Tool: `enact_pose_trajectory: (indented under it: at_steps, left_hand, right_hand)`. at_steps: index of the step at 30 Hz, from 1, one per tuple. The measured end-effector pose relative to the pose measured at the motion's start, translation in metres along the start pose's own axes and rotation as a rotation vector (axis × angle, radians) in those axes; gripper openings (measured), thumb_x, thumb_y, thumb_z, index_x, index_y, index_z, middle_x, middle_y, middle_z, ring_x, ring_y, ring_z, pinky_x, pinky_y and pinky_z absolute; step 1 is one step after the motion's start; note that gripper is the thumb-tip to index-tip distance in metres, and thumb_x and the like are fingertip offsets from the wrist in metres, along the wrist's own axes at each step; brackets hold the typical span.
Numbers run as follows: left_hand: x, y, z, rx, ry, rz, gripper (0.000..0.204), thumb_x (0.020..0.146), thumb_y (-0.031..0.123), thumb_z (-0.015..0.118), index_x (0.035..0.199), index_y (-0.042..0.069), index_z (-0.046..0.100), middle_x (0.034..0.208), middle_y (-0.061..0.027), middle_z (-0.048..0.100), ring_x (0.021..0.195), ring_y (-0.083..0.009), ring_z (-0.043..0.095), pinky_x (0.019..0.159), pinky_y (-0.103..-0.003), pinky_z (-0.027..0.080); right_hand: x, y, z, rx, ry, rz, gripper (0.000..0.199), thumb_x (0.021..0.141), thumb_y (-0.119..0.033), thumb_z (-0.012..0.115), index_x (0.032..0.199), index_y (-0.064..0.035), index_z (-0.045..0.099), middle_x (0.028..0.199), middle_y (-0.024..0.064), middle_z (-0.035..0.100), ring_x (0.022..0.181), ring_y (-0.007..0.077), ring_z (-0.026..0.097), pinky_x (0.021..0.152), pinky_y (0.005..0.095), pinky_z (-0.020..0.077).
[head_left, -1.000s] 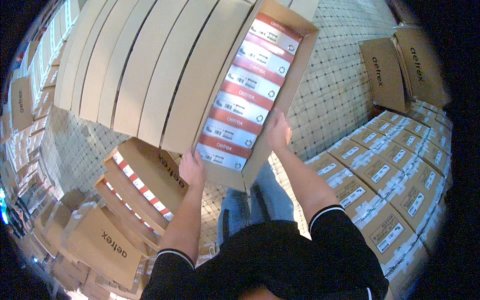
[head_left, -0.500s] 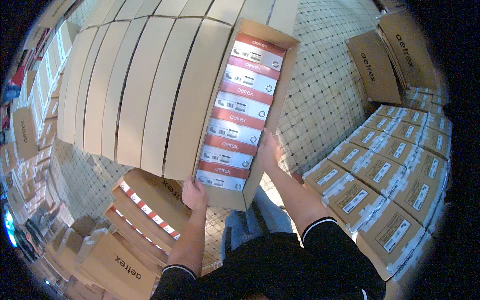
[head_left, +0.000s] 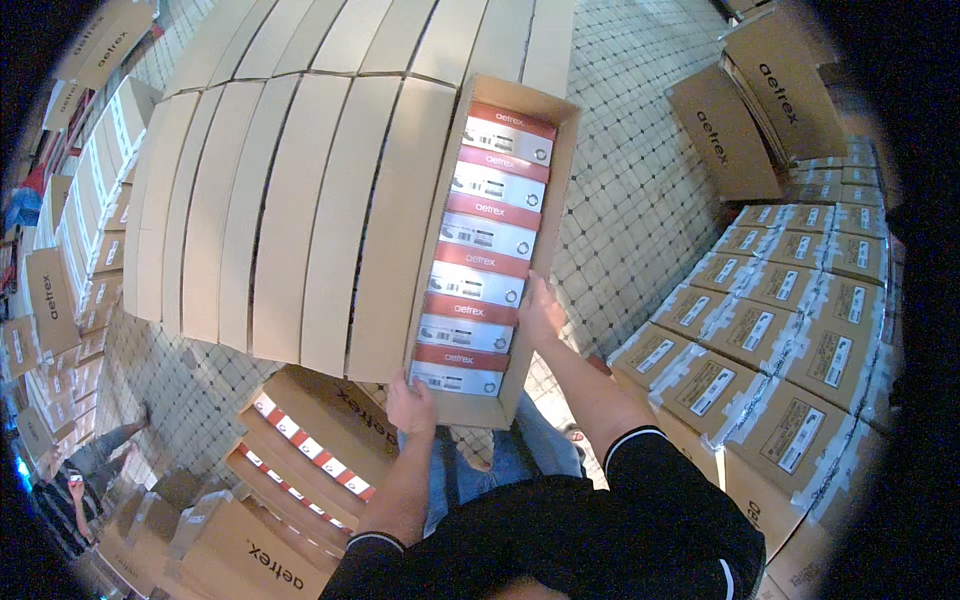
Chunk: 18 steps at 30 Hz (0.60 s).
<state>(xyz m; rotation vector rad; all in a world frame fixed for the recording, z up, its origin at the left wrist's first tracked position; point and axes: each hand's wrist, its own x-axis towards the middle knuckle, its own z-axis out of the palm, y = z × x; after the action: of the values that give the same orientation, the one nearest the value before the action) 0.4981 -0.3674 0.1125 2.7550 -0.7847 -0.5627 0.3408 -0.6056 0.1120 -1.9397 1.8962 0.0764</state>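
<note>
Open carton: a long cardboard box, filled with a row of red-and-white boxes, set at the right end of a row of closed cartons.
Long axis: directed away from the person, its far end tipped slightly to the right.
Left hand: closed on the carton's near left corner.
Right hand: pressed flat against the right side wall, fingers spread.
Carton relative to hands: held between them, most of its length extended beyond both.
</note>
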Motion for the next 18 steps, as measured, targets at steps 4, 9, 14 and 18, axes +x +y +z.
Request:
enact_pose_trajectory:
  at_steps: [4, 9, 14, 18]
  left_hand:
    - [0.000, 0.000, -0.011, -0.115, -0.113, 0.053, 0.047, 0.085, 0.031, 0.057, 0.128, 0.011, 0.054, 0.110, -0.0153, 0.062, 0.095, -0.0364, 0.061, 0.078, -0.047, 0.050]
    - [0.005, -0.046, -0.035, -0.444, -0.324, 0.257, 0.051, 0.093, 0.035, 0.052, 0.137, 0.011, 0.046, 0.125, -0.0192, 0.055, 0.109, -0.0388, 0.057, 0.088, -0.047, 0.048]
    - [0.028, -0.155, -0.048, -0.631, -0.441, -0.148, 0.043, 0.095, 0.036, 0.051, 0.129, 0.010, 0.055, 0.116, -0.0182, 0.064, 0.106, -0.0367, 0.062, 0.089, -0.046, 0.049]
    - [0.002, -0.248, -0.043, -0.745, -0.099, -0.555, 0.034, 0.093, 0.029, 0.056, 0.120, 0.008, 0.060, 0.114, -0.0189, 0.065, 0.105, -0.0363, 0.062, 0.090, -0.044, 0.049]
  right_hand:
    - [-0.014, -0.023, -0.023, -0.043, 0.104, -0.065, 0.050, 0.088, -0.016, 0.057, 0.137, -0.0160, 0.045, 0.127, 0.0223, 0.053, 0.109, 0.0405, 0.057, 0.088, 0.0500, 0.0490]
    - [-0.077, -0.109, -0.026, -0.008, 0.338, -0.499, 0.048, 0.087, -0.017, 0.061, 0.132, -0.0051, 0.050, 0.134, 0.0269, 0.047, 0.123, 0.0439, 0.045, 0.101, 0.0502, 0.0403]
    - [-0.160, -0.212, 0.053, -0.030, -0.271, -0.993, 0.042, 0.088, -0.022, 0.063, 0.125, -0.0035, 0.056, 0.133, 0.0247, 0.050, 0.119, 0.0437, 0.049, 0.099, 0.0498, 0.0417]
    - [-0.185, -0.247, 0.111, -0.344, -0.505, -1.125, 0.047, 0.088, -0.030, 0.066, 0.126, -0.0039, 0.056, 0.132, 0.0243, 0.050, 0.116, 0.0430, 0.051, 0.098, 0.0496, 0.0427]
